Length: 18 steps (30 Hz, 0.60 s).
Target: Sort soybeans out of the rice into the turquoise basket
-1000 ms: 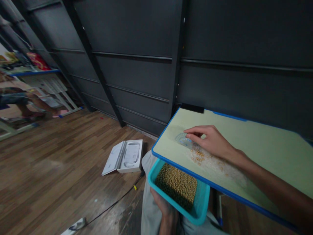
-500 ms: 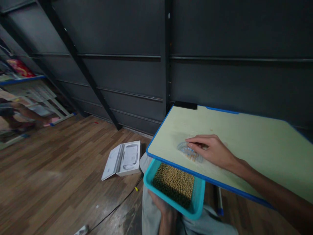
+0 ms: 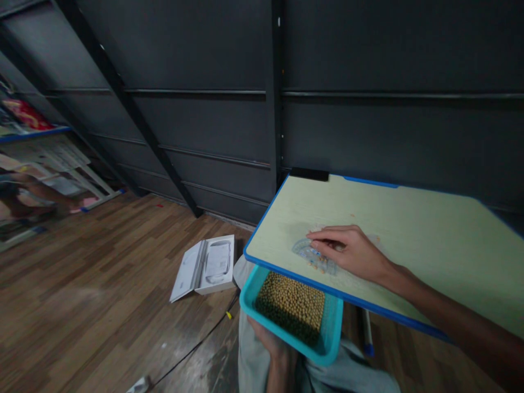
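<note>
My right hand (image 3: pixel 354 252) is closed in a pinch on a clear plastic protractor (image 3: pixel 303 249) over the pale tabletop (image 3: pixel 426 234). Several loose soybeans (image 3: pixel 317 266) lie beside and under the protractor, close to the table's blue near edge. Below that edge, my left hand (image 3: pixel 271 343) holds a turquoise plastic basket (image 3: pixel 333 341) from underneath, its fingers partly hidden by it. Many soybeans (image 3: pixel 292 303) fill the bottom of the basket, which is tilted slightly and rests over my lap.
A black flat object (image 3: pixel 309 174) lies at the table's far left corner. On the wooden floor are an opened white box (image 3: pixel 216 265) and a black cable (image 3: pixel 200 344). Dark wall panels stand behind the table. Another person's leg (image 3: pixel 36 188) shows at far left.
My right hand has shifted slightly left with the protractor. The loose soybeans show more distinctly at its near side. My left hand and the basket stay nearly in place.
</note>
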### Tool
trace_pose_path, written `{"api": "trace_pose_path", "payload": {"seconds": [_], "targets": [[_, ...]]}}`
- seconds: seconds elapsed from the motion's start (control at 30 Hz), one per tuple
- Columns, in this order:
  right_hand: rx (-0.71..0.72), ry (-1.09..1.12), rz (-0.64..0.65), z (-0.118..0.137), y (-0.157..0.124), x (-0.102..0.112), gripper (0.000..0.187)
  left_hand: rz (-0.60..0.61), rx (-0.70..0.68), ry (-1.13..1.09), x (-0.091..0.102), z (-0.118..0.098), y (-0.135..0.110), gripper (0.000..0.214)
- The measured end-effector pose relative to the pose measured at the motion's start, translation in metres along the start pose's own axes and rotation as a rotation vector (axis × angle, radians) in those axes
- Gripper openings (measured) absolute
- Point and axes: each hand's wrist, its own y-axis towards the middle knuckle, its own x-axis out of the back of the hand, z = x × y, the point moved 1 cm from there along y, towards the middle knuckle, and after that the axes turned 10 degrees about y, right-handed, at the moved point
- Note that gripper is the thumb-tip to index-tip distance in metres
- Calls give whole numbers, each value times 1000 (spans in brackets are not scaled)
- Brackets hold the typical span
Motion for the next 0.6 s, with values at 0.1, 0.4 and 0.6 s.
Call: {"api": "trace_pose_path", "payload": {"seconds": [0.1,0.4,0.6], "targets": [[4,2,10,2,0,-2,20,24,13,18,-2,-1,-1,45],[48,-29,5,5,-3,-5,19,4,2,12,-2,1,-6,48],[63,-44,29,7,-3,-9,19,40,-29,44,-2,-1,-6,46]]}}
